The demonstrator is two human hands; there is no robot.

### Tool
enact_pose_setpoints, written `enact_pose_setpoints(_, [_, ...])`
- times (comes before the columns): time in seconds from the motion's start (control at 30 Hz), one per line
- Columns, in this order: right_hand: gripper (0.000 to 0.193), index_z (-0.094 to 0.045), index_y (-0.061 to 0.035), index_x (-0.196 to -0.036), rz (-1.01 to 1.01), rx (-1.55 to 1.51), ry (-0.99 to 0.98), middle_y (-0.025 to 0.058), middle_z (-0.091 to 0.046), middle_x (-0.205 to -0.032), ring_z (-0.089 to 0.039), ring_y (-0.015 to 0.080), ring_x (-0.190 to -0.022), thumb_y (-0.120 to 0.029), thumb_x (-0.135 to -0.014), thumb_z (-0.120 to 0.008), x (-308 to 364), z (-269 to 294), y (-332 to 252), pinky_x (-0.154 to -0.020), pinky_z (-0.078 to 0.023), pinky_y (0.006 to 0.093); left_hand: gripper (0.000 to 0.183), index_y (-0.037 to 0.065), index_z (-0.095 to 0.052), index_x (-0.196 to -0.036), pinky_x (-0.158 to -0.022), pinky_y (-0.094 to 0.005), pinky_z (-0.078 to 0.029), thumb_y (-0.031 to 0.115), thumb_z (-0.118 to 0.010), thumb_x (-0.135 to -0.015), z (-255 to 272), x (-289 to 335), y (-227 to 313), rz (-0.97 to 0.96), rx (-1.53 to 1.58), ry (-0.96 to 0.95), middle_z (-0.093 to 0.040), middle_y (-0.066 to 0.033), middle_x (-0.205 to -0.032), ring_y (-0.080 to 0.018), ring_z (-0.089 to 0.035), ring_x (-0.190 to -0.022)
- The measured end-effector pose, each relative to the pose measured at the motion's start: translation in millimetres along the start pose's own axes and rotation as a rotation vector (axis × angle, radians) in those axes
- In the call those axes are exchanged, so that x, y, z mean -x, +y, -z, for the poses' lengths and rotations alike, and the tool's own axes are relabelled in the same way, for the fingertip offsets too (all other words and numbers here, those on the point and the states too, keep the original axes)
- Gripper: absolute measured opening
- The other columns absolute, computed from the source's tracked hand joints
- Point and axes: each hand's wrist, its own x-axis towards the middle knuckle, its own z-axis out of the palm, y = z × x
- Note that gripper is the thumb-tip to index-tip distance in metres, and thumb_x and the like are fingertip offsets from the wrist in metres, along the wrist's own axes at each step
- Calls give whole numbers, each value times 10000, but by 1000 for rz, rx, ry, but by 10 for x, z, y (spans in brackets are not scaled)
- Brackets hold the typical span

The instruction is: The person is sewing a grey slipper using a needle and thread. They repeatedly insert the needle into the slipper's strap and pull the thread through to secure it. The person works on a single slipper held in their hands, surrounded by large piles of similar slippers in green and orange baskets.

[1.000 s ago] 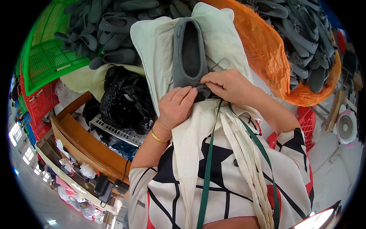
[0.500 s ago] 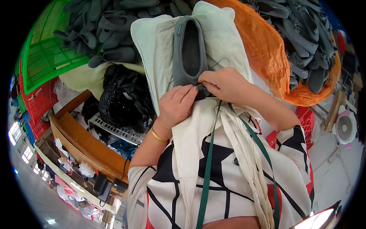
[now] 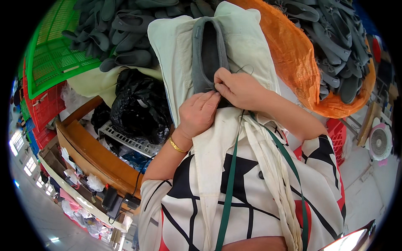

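On the white pad (image 3: 176, 54), there is bare room on both sides of the grey shoe (image 3: 198, 60), so a hand could slip in. A thin thread (image 3: 250, 65) loops over the right side. The left hand (image 3: 197, 112) and right hand (image 3: 239, 90) block the near edge. Piled shoes (image 3: 125, 41) crowd the far left corner; an orange bag (image 3: 289, 46) stands past the right edge.

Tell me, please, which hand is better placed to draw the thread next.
Probably the right hand: it's beside the looped thread, while the left hand, at the near end of the grey shoe, lies farther off.
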Motion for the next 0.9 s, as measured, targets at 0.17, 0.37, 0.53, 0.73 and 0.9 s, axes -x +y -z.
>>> enact_pose_setpoints(0.17, [129, -506, -77, -1020, 31, 52, -32, 165, -649, -753, -618, 407, -710, -197, -973, -520, -73, 23, 20, -629, -461, 492, 312, 40, -695, -1010, -654, -323, -563, 31, -684, -697, 14, 1, 8, -40, -67, -15, -707, -90, -950, -246, -687, -787])
enact_pose_setpoints(0.37, [113, -631, -115, -851, 219, 400, 127, 85, -602, -808, -638, 307, -730, -210, -908, -609, -147, 278, -193, -595, -494, 417, 343, 34, -695, -1051, -662, -322, -549, 73, -661, -711, 62, -14, 1, -118, -134, -69, -689, -91, -1004, -237, -670, -826])
enact_pose_setpoints(0.53, [132, -677, -101, -827, 241, 393, -55, 73, -585, -889, -653, 275, -805, -221, -872, -646, -261, 209, -198, -629, -519, 401, 383, 69, -728, -1031, -698, -341, -553, 50, -721, -648, 125, -97, 113, -78, -156, -88, -681, -67, -981, -253, -656, -832])
enact_pose_setpoints(0.73, [121, -651, -67, -867, 149, 302, -183, 65, -570, -909, -625, 249, -830, -185, -892, -647, -365, 168, -173, -696, -499, 403, 317, 58, -726, -1026, -644, -323, -528, 57, -682, -712, 67, -61, 50, -140, -175, -48, -648, -61, -957, -234, -627, -801])
enact_pose_setpoints(0.9, [128, -602, -57, -880, 64, -555, 134, -9, -561, -840, -508, 102, -741, -160, -955, -614, -516, -193, -22, -655, -445, 301, 226, 62, -701, -945, -625, -349, -513, 31, -757, -729, 267, -283, 26, -117, -170, -3, -634, -56, -878, -247, -618, -722])
